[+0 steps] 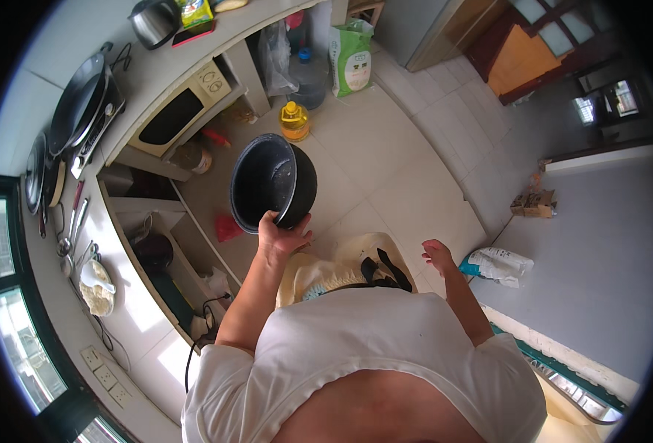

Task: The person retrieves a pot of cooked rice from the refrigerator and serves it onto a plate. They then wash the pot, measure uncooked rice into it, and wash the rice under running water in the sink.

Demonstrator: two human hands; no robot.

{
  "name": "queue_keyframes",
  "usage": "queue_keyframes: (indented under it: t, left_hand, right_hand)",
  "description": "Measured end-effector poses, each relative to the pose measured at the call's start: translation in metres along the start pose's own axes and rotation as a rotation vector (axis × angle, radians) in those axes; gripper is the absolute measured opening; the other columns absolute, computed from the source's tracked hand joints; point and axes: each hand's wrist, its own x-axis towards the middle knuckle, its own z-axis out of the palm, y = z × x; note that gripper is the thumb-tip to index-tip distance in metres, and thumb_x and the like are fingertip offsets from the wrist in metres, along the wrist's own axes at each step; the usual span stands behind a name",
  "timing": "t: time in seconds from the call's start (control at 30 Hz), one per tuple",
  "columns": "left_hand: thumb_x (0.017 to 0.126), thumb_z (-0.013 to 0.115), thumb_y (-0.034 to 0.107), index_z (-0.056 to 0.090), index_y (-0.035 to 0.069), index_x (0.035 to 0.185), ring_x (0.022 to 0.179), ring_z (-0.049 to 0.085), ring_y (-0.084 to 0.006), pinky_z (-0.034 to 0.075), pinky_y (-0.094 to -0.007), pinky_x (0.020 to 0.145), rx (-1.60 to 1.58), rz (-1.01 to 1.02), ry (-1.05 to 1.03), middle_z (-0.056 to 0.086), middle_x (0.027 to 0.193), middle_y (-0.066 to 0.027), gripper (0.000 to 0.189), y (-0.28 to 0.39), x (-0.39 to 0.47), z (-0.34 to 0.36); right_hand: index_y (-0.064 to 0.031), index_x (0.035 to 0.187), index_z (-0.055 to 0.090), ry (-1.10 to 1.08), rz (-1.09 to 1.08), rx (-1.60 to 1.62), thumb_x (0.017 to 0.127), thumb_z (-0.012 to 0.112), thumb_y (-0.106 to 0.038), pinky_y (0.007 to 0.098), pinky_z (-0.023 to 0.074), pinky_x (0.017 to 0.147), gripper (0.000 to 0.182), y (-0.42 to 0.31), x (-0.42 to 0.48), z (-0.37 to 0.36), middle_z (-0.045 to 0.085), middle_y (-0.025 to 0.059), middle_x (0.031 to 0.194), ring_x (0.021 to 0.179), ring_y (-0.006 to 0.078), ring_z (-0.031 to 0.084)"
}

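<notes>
My left hand (284, 237) grips the near rim of a dark inner pot of a rice cooker (306, 180), thumb inside and fingers underneath. The pot is tilted, its mouth facing left, and pale specks and smears show on its inner wall. Off to the right, my right hand (438, 257) hangs in the air with loosely bent fingers and holds nothing. Nearest to it is a white and teal plastic bag (498, 267) by the grey wall. Beyond the pot, a jug of yellow cooking oil (294, 122) stands on the tiled floor.
Along the left runs a counter (148, 354) bearing a frying pan (80, 111), ladles and a bowl of pale food (97, 296) with a white spoon. A microwave (180, 111) sits below it. A water bottle (308, 83) and a green sack (352, 58) stand at the far end.
</notes>
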Motion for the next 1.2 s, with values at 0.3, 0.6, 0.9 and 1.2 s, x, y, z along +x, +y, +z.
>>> queue_keyframes:
  t: [0.3, 0.6, 0.9, 1.2]
  left_hand:
    - [0.079, 0.037, 0.031, 0.051, 0.005, 0.118, 0.109, 0.05, -0.0376, 0.032, -0.0398, 0.093, 0.045, 0.129, 0.196, 0.054, 0.118, -0.0133, 0.049, -0.003, 0.136, 0.103]
    - [0.078, 0.041, 0.029, 0.048, 0.007, 0.12, 0.104, 0.052, -0.0399, 0.036, -0.0393, 0.088, -0.005, 0.277, 0.287, 0.051, 0.118, -0.0145, 0.048, -0.016, 0.232, 0.223]
    - [0.074, 0.044, 0.027, 0.048, 0.003, 0.117, 0.106, 0.049, -0.0413, 0.04, -0.0393, 0.084, -0.114, 0.282, 0.338, 0.05, 0.117, -0.0158, 0.049, -0.011, 0.317, 0.31]
    - [0.074, 0.044, 0.025, 0.048, 0.004, 0.117, 0.101, 0.051, -0.0418, 0.043, -0.0432, 0.083, -0.323, 0.211, 0.339, 0.051, 0.115, -0.016, 0.048, 0.016, 0.432, 0.386]
  right_hand:
    - [-0.0108, 0.1, 0.058, 0.181, 0.427, 0.26, 0.086, 0.055, -0.02, 0.0292, 0.0493, 0.056, 0.017, 0.109, 0.055, -0.093, 0.061, 0.0053, 0.086, 0.066, 0.0165, 0.061]
    - [-0.0109, 0.098, 0.056, 0.129, 0.446, 0.257, 0.087, 0.055, -0.022, 0.0283, 0.0472, 0.051, 0.016, 0.031, 0.198, -0.224, 0.059, 0.005, 0.082, 0.062, 0.015, 0.06]
    - [-0.0103, 0.1, 0.057, -0.021, 0.069, 0.061, 0.087, 0.052, -0.024, 0.0275, 0.0468, 0.058, 0.02, -0.223, 0.428, -0.268, 0.062, 0.0046, 0.087, 0.07, 0.0138, 0.061]
    - [-0.0098, 0.1, 0.058, -0.285, -0.004, -0.369, 0.087, 0.052, -0.021, 0.0283, 0.0468, 0.064, 0.018, -0.447, 0.557, -0.246, 0.062, 0.0026, 0.088, 0.075, 0.0128, 0.06]
